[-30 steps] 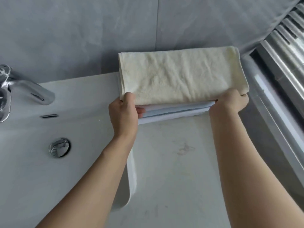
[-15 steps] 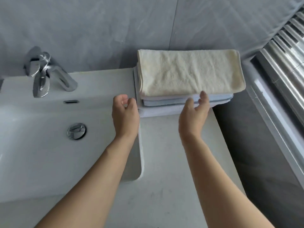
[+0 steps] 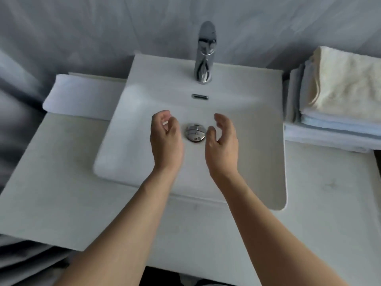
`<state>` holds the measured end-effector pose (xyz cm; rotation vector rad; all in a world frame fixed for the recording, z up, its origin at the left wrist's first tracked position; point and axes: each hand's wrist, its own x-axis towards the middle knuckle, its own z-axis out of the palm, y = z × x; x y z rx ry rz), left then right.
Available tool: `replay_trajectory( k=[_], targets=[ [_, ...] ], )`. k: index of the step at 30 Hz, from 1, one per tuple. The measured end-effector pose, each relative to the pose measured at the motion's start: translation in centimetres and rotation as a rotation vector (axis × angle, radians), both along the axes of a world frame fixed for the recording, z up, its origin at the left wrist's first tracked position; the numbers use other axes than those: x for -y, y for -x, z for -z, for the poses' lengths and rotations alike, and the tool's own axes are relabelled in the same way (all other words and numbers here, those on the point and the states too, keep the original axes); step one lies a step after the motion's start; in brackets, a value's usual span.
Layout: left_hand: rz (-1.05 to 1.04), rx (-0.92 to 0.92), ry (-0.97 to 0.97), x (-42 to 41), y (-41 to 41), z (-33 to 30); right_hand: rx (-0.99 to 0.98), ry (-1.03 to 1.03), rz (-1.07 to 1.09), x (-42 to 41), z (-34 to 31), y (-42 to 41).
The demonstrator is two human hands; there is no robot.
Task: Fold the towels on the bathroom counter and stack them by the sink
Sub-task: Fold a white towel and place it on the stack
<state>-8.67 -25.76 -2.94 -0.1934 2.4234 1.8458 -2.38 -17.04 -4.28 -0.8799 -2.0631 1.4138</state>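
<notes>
A sink (image 3: 243, 83) is set into the pale worktop (image 3: 61, 182); a white towel (image 3: 82, 96) is laid left, a towel stack (image 3: 340, 112) right.

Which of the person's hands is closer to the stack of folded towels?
The right hand. It hangs over the sink, on the side where the towel stack sits; the left hand is farther left, past the drain.

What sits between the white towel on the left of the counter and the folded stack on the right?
In the head view, the sink with its faucet lies between the white towel and the folded stack; both empty hands hover over the basin.
</notes>
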Motion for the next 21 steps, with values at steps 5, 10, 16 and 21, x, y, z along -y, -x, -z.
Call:
replay_trajectory(
  k=[5, 10, 16, 21],
  targets=[
    [-0.108, -0.004, -0.042, 9.2, 7.0, 0.4, -0.040, 0.105, -0.117, 9.8, -0.3, 7.6],
    [-0.324, 0.077, -0.118, 17.8, 14.8, 1.7, -0.016, 0.362, -0.239, 18.2, -1.1, 15.9],
    [-0.406, 0.269, -0.196, 24.8, 23.0, 5.1, 0.266, 1.165, -0.001, 23.7, 0.2, 25.5],
    [-0.515, 0.495, -0.275, 27.9, 28.6, 7.5, 0.385, 1.435, 0.328, 23.5, 3.9, 30.4]
  ],
)
